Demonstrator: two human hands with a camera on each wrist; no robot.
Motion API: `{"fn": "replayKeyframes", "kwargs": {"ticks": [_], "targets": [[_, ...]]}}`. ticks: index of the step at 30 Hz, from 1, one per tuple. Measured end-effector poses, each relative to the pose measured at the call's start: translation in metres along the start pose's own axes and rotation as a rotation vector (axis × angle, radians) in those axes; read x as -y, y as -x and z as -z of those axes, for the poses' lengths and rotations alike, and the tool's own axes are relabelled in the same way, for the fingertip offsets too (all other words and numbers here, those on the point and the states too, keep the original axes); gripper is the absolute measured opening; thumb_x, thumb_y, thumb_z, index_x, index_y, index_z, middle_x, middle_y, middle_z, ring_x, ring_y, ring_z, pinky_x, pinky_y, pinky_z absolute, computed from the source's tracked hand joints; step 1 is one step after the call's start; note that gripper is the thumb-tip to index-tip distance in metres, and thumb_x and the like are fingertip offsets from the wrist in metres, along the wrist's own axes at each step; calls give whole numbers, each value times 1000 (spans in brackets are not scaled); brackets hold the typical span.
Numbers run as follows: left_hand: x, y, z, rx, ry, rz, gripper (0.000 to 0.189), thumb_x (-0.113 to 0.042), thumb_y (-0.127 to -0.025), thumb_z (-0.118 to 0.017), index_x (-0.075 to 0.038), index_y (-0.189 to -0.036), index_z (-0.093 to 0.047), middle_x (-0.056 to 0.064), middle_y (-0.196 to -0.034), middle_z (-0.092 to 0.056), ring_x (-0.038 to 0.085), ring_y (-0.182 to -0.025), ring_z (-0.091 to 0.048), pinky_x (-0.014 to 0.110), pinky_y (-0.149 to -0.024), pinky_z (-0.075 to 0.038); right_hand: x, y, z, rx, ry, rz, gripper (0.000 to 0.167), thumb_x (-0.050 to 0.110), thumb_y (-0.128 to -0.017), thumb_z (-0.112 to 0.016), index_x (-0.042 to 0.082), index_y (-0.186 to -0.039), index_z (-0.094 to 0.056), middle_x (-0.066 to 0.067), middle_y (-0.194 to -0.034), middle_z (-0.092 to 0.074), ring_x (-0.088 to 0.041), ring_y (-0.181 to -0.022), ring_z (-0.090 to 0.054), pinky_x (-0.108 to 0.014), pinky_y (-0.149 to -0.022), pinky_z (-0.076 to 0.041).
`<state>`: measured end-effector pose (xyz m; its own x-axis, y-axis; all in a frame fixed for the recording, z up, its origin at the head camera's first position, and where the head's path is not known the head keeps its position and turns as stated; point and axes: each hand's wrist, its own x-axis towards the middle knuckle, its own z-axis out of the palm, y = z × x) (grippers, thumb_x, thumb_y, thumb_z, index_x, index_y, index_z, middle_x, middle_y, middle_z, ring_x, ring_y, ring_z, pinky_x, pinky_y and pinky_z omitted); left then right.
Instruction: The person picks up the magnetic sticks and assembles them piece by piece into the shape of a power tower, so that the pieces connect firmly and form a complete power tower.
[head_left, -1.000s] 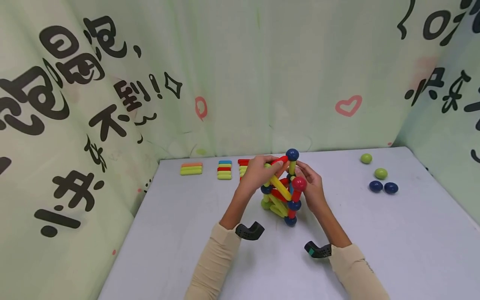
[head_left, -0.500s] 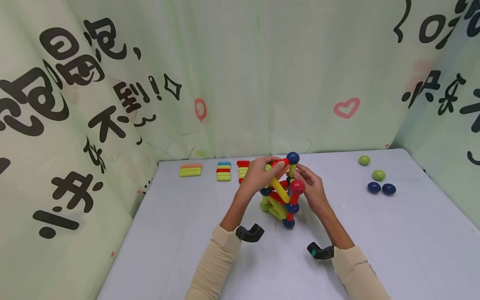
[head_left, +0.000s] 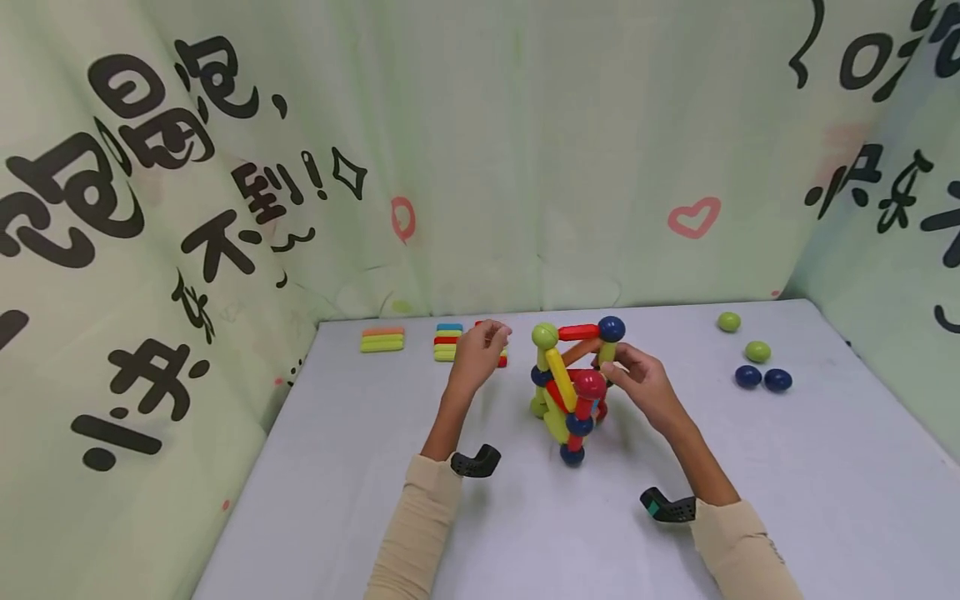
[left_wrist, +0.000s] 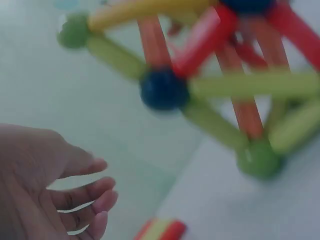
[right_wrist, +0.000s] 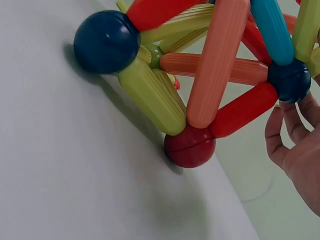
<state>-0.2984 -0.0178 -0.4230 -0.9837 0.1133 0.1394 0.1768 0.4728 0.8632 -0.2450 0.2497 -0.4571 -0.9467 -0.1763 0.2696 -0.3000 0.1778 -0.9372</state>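
Observation:
A magnetic ball-and-stick structure (head_left: 561, 379) of coloured rods and balls stands at the table's middle. Along its top, a red rod (head_left: 579, 332) bridges a green ball (head_left: 544, 335) and a blue ball (head_left: 611, 328). My right hand (head_left: 645, 383) holds the structure's right side, thumb and fingers about the yellow-green rod under that blue ball. In the right wrist view its fingertips touch a lower blue ball (right_wrist: 289, 80). Apart from the structure, to its left, my left hand (head_left: 476, 354) hovers with loosely bent fingers and nothing in them; the left wrist view shows this hand (left_wrist: 40, 185) too.
Sorted rods lie in groups along the back edge: one orange-and-green group (head_left: 382, 340), one mixed group (head_left: 448, 333), and another partly hidden behind my left hand. Loose green balls (head_left: 757, 351) and blue balls (head_left: 777, 380) lie at the back right. A curtain surrounds the table (head_left: 337, 500).
My left hand has let go of the red rod at the top and moved left, away from the structure. My right hand has shifted slightly right, and the structure's top has moved right with it.

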Motion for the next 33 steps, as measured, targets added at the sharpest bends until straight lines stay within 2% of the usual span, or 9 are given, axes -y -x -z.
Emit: {"fn": "replayKeyframes", "kwargs": {"ticks": [3,6,9,14,22,26,29,31,33], "targets": [[23,-3,-2,8,-229,55,23,-18,-98,-59,-9,-116,-68,11,-107,-64,23,-102,-59,30,-77,-56,-2,4,6,32,-10,24,37,10,-100,-54,-9,-130,-48,16,-105,-63,4,-103,-60,-14,-84,-52],[36,-5,-11,34,-423,116,29,-14,-93,-66,-15,-123,-67,13,-115,-57,22,-108,-55,28,-77,-57,-2,9,13,81,6,29,37,4,-97,-57,-11,-130,-47,16,-107,-63,5,-105,-59,-13,-86,-51],[44,-4,-19,44,-557,148,39,-14,-91,-69,-19,-129,-64,14,-125,-51,23,-114,-52,31,-80,-58,-2,12,17,138,80,21,40,4,-93,-63,-9,-128,-48,15,-109,-61,5,-105,-57,-13,-89,-49],[49,1,-27,32,-717,120,44,-16,-88,-73,-17,-130,-63,15,-126,-50,24,-112,-52,33,-78,-59,0,17,18,166,242,4,44,10,-87,-73,-2,-123,-51,10,-107,-58,4,-103,-55,-22,-90,-49],[53,0,-30,4,-783,27,42,-13,-87,-74,-14,-127,-63,14,-124,-51,23,-108,-52,31,-76,-58,5,29,15,75,362,7,39,13,-82,-78,5,-109,-52,-4,-100,-56,-1,-94,-54,-21,-84,-51],[55,0,-29,22,-823,32,39,-17,-86,-75,-13,-123,-64,12,-127,-53,23,-109,-54,31,-79,-58,6,32,8,25,424,67,42,16,-77,-82,7,-106,-53,-1,-94,-58,-4,-89,-55,-23,-78,-52],[55,2,-27,38,-861,25,37,-20,-85,-77,-11,-119,-66,12,-125,-56,22,-105,-56,30,-79,-58,5,32,1,6,424,132,45,13,-74,-84,7,-105,-53,2,-89,-57,-5,-82,-54,-23,-70,-51],[55,4,-26,48,-818,37,34,-21,-85,-76,-10,-116,-68,11,-118,-60,21,-101,-57,29,-78,-58,10,33,-5,6,410,165,46,10,-72,-84,8,-107,-53,3,-88,-55,-5,-79,-54,-23,-67,-49],[53,6,-23,64,-663,76,30,-21,-87,-75,-8,-113,-68,10,-109,-62,20,-95,-58,29,-77,-57,15,34,-12,5,390,181,47,6,-72,-83,7,-108,-53,3,-87,-54,-6,-76,-52,-23,-64,-48]]}}
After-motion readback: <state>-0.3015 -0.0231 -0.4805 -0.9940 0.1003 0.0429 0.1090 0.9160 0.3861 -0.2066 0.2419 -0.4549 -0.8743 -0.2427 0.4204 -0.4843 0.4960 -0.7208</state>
